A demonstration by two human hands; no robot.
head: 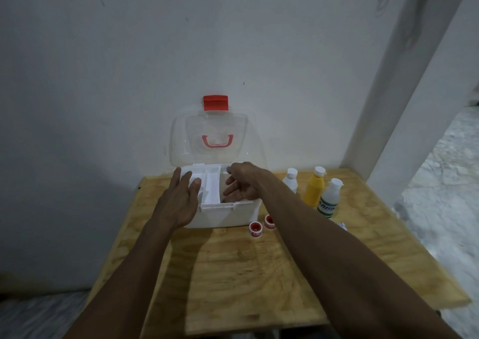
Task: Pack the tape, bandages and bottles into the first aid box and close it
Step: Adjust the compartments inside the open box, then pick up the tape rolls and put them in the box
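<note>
At the far edge of the pale plywood table point(259, 274), against the wall, sits the white plastic first aid box point(223, 215), its clear lid point(211, 136) with the red latch point(215, 102) standing upright and open. Its long axis runs left to right, the opening facing up, and a white divided tray point(210, 185) rests in the top. Both hands are at the tray: the left hand point(178, 201) is open, fingers spread flat at the tray's left end, and the right hand point(242, 183) is loosely curled over the right end; neither visibly grips anything. Just right of the box stand three upright bottles: a small white one point(290, 180), a yellow one point(314, 188) and a clear one with a green label point(329, 198). Two small red-cored tape rolls point(261, 226) lie in front of the box's right corner. The box looks light, stiff and rather slick, so it likely slides easily; the tray is probably best lifted by its two ends. The bottles seem rigid and easiest to take around the body.
</note>
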